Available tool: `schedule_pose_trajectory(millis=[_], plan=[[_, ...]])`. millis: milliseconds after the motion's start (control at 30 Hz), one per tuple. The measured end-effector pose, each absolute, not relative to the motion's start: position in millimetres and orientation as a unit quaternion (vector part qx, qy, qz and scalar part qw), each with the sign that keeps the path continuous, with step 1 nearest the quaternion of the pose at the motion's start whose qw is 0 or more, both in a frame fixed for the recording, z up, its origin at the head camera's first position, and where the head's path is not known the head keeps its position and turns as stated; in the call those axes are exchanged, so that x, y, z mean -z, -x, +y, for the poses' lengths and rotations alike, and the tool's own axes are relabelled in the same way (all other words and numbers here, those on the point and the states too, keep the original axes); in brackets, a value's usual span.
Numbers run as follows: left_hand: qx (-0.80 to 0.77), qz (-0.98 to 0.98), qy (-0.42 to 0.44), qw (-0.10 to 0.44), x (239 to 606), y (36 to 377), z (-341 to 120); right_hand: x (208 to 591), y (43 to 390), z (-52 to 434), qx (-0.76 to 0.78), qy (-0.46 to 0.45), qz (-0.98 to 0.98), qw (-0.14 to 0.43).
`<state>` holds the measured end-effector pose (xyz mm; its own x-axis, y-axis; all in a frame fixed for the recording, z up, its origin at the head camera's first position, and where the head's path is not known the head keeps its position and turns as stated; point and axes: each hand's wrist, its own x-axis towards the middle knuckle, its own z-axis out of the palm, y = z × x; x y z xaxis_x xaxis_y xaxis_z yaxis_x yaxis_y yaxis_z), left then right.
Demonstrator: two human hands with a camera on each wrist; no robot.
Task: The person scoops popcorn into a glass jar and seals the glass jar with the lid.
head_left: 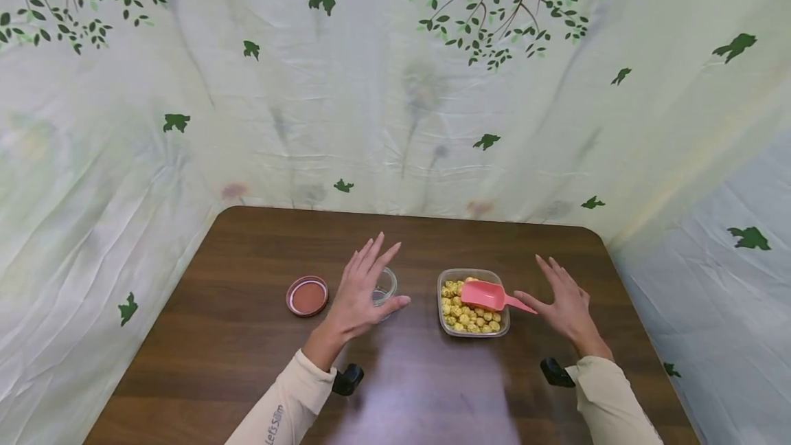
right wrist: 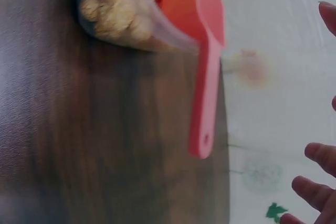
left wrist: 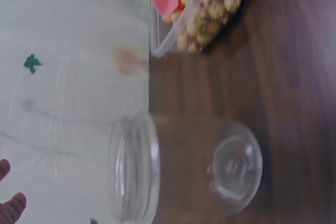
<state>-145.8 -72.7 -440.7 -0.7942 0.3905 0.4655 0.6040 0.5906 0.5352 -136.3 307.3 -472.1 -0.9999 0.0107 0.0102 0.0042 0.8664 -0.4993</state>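
My left hand (head_left: pixel 358 297), fingers spread and straight, hovers beside and partly in front of a clear, wide-mouthed jar (head_left: pixel 387 283). The left wrist view shows the jar (left wrist: pixel 189 166) upright on the table, with its mouth uncovered and the left fingertips (left wrist: pixel 12 207) apart from it. A clear plastic tub (head_left: pixel 474 334) holds round, yellow-coated popcorn (head_left: pixel 472 323). On the popcorn lies a pink scoop (head_left: pixel 483 294), its handle (right wrist: pixel 203 106) sticking out over the tub's right side. My right hand (head_left: pixel 564 304) is held just right of that handle, fingers extended and holding nothing.
A round reddish lid (head_left: pixel 307 296) lies on the brown wooden table (head_left: pixel 247 362), left of the jar. Behind the table hangs a pale curtain (head_left: pixel 371 122) with leaf prints. Black cameras (head_left: pixel 349 380) are strapped at both wrists.
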Motion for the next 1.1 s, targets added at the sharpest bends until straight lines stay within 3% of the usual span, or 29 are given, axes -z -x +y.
schedule_pose_trajectory(millis=[367, 1100], plan=[[0.39, -0.858, 0.315, 0.115, 467.3, 135.4, -45.3, 490.2, 129.8, 316.1, -0.297, 0.011, -0.954, -0.032], [0.493, -0.833, 0.251, -0.013, 509.3, 130.9, -14.9, 514.4, 123.3, 316.3, -0.382, 0.022, -0.924, -0.016]])
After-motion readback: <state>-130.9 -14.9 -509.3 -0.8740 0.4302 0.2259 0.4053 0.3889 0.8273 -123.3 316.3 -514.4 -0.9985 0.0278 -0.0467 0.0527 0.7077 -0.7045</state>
